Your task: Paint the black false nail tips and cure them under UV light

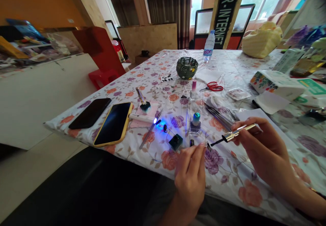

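My right hand (262, 148) grips the gold cap of a nail polish brush (230, 136), its dark bristles pointing left. Just beside the bristle tip, my left hand (192, 171) pinches a small dark false nail (209, 147), partly hidden by the fingertips. An uncapped, dark green nail polish bottle (175, 142) stands left of that hand. Another dark nail (192, 142) lies behind the fingers. A white pen-shaped lamp (142, 118) shines blue light towards a black nail (165, 128). Behind my hands stands a grey polish bottle with a teal cap (195, 124).
Two phones, one black (89, 113) and one yellow-cased (113, 123), lie left. Farther back are a gold-capped bottle (144, 104), a pink-capped bottle (193, 92), red-handled scissors (215, 86), a woven basket (187, 68) and a water bottle (209, 46). A tissue box (277, 85) sits right.
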Demonstrator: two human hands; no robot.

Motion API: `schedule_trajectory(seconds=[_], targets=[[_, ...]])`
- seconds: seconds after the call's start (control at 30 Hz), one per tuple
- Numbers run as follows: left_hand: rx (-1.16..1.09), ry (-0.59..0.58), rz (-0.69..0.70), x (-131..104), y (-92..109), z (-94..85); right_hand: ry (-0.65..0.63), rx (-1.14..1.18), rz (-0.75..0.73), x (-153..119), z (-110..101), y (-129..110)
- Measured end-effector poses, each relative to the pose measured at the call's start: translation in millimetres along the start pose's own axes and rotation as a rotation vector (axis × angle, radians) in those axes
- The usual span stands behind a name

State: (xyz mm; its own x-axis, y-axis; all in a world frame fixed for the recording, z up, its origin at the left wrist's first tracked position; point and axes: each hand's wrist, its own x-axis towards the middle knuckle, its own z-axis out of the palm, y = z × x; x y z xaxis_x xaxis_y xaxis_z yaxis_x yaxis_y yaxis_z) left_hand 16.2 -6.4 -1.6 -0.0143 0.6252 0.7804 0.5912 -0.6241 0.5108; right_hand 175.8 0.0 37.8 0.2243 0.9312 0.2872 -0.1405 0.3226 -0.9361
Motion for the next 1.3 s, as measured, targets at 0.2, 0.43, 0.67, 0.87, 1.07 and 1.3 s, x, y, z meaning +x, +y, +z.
schedule_trajectory(seconds=[0.2, 0.43, 0.67, 0.87, 1.07, 1.3], targets=[[-0.016, 0.008, 0.002, 0, -1, 1.1, -0.022, -0.094, 0.009, -2, -1, 1], [0.006, 0.004, 0.002, 0, -1, 0.8, -0.01, -0.053, -0.052, -3, -1, 2], [-0.014, 0.0, 0.0, -1, -1, 1.3, -0.017, -0.09, -0.018, -3, 0, 0], [-0.003, 0.004, 0.005, 0, -1, 0.9, 0.012, -0.06, -0.088, -5, -1, 0], [0.007, 0.013, 0.004, 1, 0, 1.3, -0.007, -0.133, -0.186, -7, 3, 1], [-0.001, 0.005, 0.007, 0, 0, 1.0, 0.0, -0.365, -0.501, -21, -11, -9]])
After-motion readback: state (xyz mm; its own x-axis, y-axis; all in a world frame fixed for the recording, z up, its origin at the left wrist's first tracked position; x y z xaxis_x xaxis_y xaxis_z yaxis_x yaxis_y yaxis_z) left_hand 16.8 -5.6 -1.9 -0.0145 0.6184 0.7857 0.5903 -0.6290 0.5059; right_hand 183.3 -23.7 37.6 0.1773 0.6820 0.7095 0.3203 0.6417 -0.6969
